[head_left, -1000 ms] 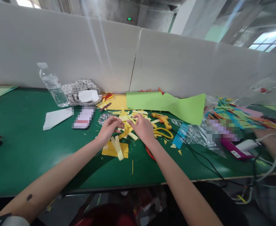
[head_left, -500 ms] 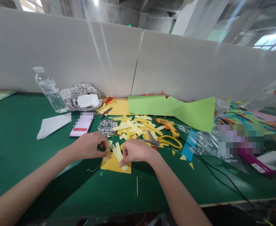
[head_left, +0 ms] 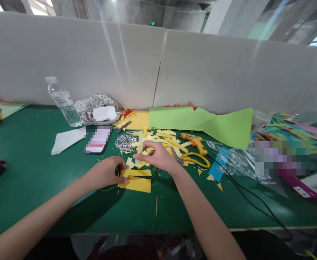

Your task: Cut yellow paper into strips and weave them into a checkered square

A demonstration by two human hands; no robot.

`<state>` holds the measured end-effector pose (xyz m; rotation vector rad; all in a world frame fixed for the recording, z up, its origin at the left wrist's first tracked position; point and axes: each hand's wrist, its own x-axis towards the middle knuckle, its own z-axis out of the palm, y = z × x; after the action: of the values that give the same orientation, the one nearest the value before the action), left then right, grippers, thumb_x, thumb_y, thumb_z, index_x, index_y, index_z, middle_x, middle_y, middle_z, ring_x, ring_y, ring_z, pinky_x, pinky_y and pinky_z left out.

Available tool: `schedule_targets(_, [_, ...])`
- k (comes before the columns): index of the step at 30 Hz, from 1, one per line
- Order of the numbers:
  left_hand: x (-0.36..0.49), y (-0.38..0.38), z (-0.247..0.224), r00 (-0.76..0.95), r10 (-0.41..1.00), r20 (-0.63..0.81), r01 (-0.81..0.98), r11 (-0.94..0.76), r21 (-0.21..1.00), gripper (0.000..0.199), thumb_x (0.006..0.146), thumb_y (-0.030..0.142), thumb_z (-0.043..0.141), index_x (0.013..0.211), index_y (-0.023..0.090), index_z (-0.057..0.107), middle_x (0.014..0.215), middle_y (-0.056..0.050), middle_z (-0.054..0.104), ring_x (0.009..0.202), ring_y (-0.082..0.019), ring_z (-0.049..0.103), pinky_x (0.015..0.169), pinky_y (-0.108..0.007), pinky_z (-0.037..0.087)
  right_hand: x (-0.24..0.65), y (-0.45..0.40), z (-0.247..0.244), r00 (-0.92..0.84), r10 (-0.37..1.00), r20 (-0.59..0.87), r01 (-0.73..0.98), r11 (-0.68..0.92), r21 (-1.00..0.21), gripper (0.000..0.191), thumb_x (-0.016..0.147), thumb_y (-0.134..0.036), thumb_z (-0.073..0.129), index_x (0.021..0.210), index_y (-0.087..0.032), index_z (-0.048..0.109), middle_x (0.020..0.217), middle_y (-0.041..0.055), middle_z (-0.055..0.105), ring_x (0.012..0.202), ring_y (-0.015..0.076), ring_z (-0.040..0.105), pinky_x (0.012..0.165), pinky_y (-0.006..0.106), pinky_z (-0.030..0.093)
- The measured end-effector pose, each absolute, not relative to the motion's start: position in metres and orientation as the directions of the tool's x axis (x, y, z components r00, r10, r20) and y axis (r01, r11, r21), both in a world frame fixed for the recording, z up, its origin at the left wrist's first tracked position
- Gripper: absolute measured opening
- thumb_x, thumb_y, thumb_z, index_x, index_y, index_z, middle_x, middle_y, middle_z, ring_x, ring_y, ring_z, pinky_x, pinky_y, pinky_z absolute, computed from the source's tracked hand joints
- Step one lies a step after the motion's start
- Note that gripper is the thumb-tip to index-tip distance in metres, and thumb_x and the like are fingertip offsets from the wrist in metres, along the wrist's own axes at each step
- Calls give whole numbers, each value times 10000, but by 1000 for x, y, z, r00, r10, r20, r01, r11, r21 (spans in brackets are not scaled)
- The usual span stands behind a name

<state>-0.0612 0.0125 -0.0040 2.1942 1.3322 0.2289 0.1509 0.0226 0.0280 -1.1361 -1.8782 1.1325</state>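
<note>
My left hand (head_left: 107,172) is closed on the left end of a yellow strip (head_left: 140,173), thumb and fingers pinched there. Under and in front of that strip lies a yellow rectangular sheet (head_left: 138,185), which the left thumb touches. My right hand (head_left: 157,156) is raised a little over a heap of pale and deep yellow strips (head_left: 172,139). Between its thumb and fingers is a pale yellow strip (head_left: 140,142), standing nearly upright. Beside the heap, right of that hand, rest yellow-handled scissors (head_left: 195,160). Whether the pieces are paper or felt I cannot tell.
A yellow glue gun (head_left: 195,141) with a black cord lies behind the scissors. Farther out are a green sheet (head_left: 202,121), a round sequin-filled packet (head_left: 126,142), a phone (head_left: 97,141) and a water bottle (head_left: 63,103). Plastic bags (head_left: 237,164) lie at right.
My right hand has moved up and away from the yellow sheet, a pale strip in its fingers. The deep yellow strip now shows across the sheet. My left hand stays at its left end.
</note>
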Motion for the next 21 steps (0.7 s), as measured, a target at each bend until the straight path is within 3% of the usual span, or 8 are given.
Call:
schedule_targets(3, [-58,9,-2,465,874,-142,759,-311,572,307,627,440,629,827,221,549,757,-15,614,659,-194,565,541,-258,332,156,26,33,-307,933,188,-45,183,-982,250,666,-402,701,809,-211,628,868,28,653,800,151,602,629,269,488])
schedule_targets(6, [-55,5,2,438,883,-172,772,-271,575,361,633,403,617,939,234,526,757,-8,629,644,-198,578,517,-255,323,160,31,28,-229,953,196,-203,150,-968,218,610,-356,756,728,-215,639,755,-1,664,694,133,609,607,274,507])
schedule_targets(11, [-58,-1,2,419,894,-157,784,-269,560,558,632,426,636,1131,240,471,906,-41,643,748,-225,599,549,-265,357,165,39,11,-162,975,149,-261,103,-960,265,535,-282,808,755,-208,679,711,-26,662,646,105,593,592,246,503])
schedule_targets(15, [-60,-6,4,393,919,-23,751,-307,585,576,642,461,658,1149,245,493,1080,-59,606,904,-247,569,625,-281,393,169,42,6,-103,988,114,-300,78,-951,232,567,-335,789,720,-200,678,635,-39,633,554,88,555,515,237,500])
schedule_targets(18, [-52,-8,12,377,926,30,643,-284,711,379,753,513,548,992,225,608,967,-56,645,789,-209,569,616,-283,395,168,38,8,-108,987,120,-309,81,-948,218,597,-350,774,728,-207,674,611,-42,636,532,89,561,498,238,510])
schedule_targets(21, [-35,-3,20,447,892,-65,410,-140,901,424,826,540,431,829,198,682,817,-69,674,672,-172,553,554,-260,383,164,31,9,-191,971,144,-269,90,-959,186,617,-339,767,710,-205,676,617,-25,664,529,99,588,495,236,507])
